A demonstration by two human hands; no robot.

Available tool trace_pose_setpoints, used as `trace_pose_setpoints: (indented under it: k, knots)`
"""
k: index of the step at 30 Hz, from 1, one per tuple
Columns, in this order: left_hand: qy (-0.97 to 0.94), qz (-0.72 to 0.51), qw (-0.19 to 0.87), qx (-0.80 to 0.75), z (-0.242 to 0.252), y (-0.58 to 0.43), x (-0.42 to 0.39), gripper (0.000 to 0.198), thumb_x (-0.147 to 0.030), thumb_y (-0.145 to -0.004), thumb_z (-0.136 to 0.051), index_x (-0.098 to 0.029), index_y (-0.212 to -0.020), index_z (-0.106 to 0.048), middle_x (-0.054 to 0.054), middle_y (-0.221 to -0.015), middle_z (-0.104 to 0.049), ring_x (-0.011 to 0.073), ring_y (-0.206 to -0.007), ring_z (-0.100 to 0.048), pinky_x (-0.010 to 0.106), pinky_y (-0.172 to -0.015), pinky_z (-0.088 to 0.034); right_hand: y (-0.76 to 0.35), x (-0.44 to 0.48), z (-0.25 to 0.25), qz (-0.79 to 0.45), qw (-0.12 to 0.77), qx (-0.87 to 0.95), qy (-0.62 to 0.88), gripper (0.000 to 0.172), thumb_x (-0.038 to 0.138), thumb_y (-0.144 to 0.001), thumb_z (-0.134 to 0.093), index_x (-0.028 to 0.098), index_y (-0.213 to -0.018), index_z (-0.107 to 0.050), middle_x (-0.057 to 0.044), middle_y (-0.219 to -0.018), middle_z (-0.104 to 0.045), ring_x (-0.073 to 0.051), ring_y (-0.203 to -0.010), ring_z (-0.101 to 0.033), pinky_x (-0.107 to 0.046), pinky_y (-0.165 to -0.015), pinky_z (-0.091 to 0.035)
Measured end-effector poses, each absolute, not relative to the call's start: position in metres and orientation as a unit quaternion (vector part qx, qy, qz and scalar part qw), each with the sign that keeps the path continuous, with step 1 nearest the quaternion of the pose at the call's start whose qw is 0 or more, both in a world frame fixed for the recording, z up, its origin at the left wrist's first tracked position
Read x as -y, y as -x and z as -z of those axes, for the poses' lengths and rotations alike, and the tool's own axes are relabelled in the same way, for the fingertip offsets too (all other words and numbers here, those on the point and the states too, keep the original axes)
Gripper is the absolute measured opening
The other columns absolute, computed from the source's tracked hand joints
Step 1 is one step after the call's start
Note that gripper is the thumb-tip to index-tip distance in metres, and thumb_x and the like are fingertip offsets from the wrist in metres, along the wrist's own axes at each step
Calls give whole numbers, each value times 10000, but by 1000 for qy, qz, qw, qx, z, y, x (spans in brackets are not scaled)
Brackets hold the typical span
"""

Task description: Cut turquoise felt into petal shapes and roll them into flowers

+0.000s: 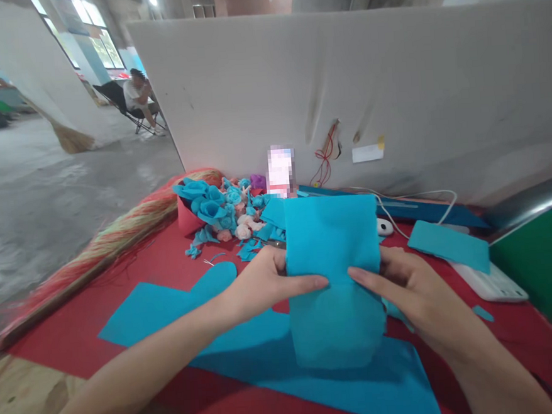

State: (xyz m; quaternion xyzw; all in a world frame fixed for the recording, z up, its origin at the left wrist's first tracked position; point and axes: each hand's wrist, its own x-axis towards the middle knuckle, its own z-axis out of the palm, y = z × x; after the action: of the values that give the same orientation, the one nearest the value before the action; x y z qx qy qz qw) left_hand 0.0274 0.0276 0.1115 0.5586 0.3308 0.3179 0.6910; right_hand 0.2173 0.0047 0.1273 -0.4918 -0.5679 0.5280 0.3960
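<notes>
A folded sheet of blue crepe paper [332,234] is held up in front of me, its lower part hanging down with a rounded bottom edge. My left hand [266,277] grips its left side, thumb across the front. On the right side my right hand [399,280] pinches it the same way, the two thumbs nearly meeting along a crease. The other fingers are mostly hidden behind the paper. Beneath it lies a long blue paper strip [364,380], and to the left a cut blue piece [146,311] with a rounded end.
Blue and pink paper flowers [233,210] are heaped at the back, beside a blurred upright screen [280,172]. At right are a folded blue piece [449,245], a white device [489,280] and a green board [540,270]. A person [138,97] sits far left.
</notes>
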Motion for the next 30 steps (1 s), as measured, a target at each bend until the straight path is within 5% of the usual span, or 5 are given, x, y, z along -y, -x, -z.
trace_pose_setpoints:
  k: [5, 13, 22, 30]
  knots:
    - [-589, -292, 705, -266, -116, -17, -34, 187, -241, -795, -559, -132, -670, -644, -2, -657, -654, 93, -617, -608, 192, -620, -495, -231, -8, -129, -515, 409, 566, 497, 352, 387, -703, -647, 230, -1018, -644, -73, -952, -700, -238, -736, -675, -378, -658, -581]
    - [-606, -313, 671, -291, -116, -20, -29, 200, -271, -763, -591, -148, -606, -572, -34, -596, -586, 93, -610, -570, 204, -625, -474, -225, -5, -127, -497, 419, 573, 500, 315, 373, -704, -653, 238, -989, -649, -47, -879, -712, -216, -701, -676, -329, -611, -586]
    - [-568, -337, 706, -254, -114, -19, -30, 120, -189, -797, -558, -138, -747, -654, 8, -778, -675, 127, -757, -622, 238, -711, -497, -228, -6, -131, -456, 403, 639, 470, 250, 372, -699, -643, 274, -925, -684, -31, -889, -704, -200, -727, -662, -302, -636, -567]
    - [-573, -347, 713, -206, -113, -14, -33, 161, -160, -824, -523, -158, -795, -681, 3, -805, -687, 114, -765, -621, 221, -716, -504, -233, -8, -130, -481, 391, 636, 460, 179, 326, -706, -651, 275, -877, -657, 25, -633, -643, -102, -469, -548, -192, -420, -461]
